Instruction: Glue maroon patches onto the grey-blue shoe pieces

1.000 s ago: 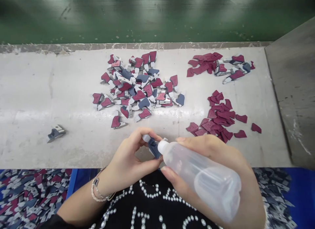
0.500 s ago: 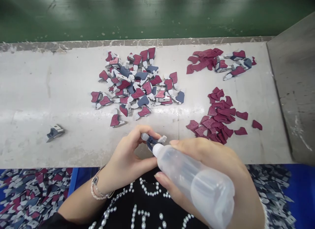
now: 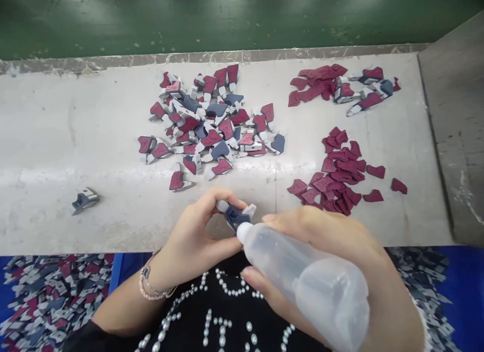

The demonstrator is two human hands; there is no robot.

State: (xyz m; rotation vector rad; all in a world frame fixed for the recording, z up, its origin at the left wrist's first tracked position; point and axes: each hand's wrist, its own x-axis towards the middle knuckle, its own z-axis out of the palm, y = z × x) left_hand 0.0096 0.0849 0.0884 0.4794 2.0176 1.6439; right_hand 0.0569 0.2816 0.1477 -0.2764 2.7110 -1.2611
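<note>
My left hand (image 3: 198,236) pinches a small navy-and-pale-grey cut piece (image 3: 234,217) between thumb and fingers, just above the near edge of the bench. My right hand (image 3: 321,231) grips a translucent plastic squeeze bottle (image 3: 306,281), its white tip (image 3: 244,232) almost at the piece. I cannot tell whether the tip touches it. Ahead lies a loose heap of maroon, navy and grey pieces (image 3: 212,130). To the right are scattered maroon cut pieces (image 3: 336,170). A single grey-and-navy piece (image 3: 85,200) lies far left.
The pale, scuffed work bench (image 3: 68,140) holds all these pieces. Blue bins (image 3: 49,296) heaped with similar pieces sit along the near edge on both sides of me. A grey panel (image 3: 454,140) stands at right, and a green wall (image 3: 227,19) runs behind.
The piece has turned flatter in my left hand, and the bottle tip has shifted down and left since the earliest frame. The whole view has tilted slightly, moving the bench upward.
</note>
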